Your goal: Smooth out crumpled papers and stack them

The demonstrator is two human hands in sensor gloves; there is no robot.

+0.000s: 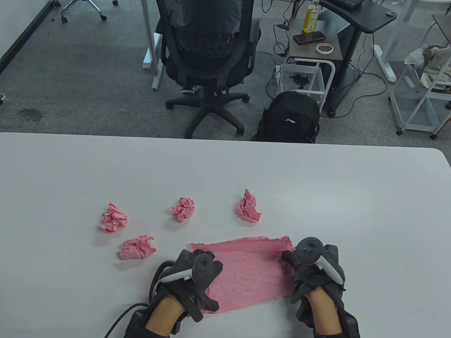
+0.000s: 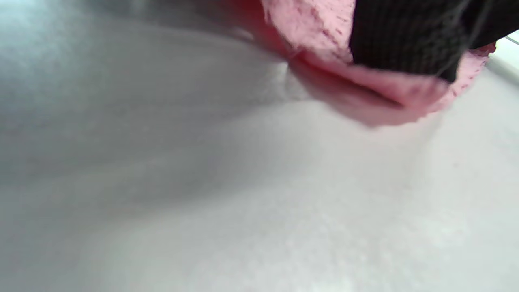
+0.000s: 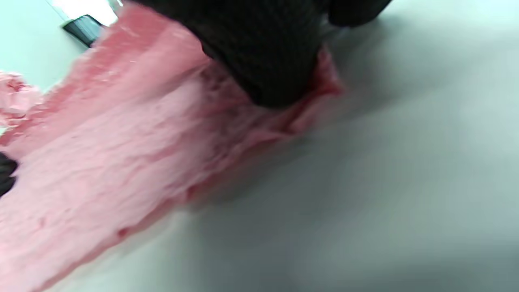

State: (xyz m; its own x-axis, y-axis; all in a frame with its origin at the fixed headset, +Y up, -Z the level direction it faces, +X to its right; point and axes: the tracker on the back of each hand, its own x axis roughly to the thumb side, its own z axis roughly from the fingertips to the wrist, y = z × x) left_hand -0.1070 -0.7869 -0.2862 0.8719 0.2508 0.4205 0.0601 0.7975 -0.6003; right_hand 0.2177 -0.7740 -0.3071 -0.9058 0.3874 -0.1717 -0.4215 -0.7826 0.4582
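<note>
A flattened pink sheet (image 1: 252, 274) lies on the white table (image 1: 225, 169) near the front edge, still wrinkled. My left hand (image 1: 201, 278) rests on its left end with fingers and thumb spread over the paper. My right hand (image 1: 299, 274) presses its right end. In the left wrist view a gloved finger (image 2: 401, 36) lies on the sheet's curled edge (image 2: 316, 24). The right wrist view shows a finger (image 3: 263, 52) pushing the sheet (image 3: 121, 154) onto the table. Several crumpled pink balls lie beyond: (image 1: 113, 218), (image 1: 136, 247), (image 1: 183, 208), (image 1: 248, 207).
Past the table's far edge stand a black office chair (image 1: 208, 60), a black backpack (image 1: 290, 118) and a small side table (image 1: 313, 42) with a bottle and phone. White tabletop stretches to the right of my right hand.
</note>
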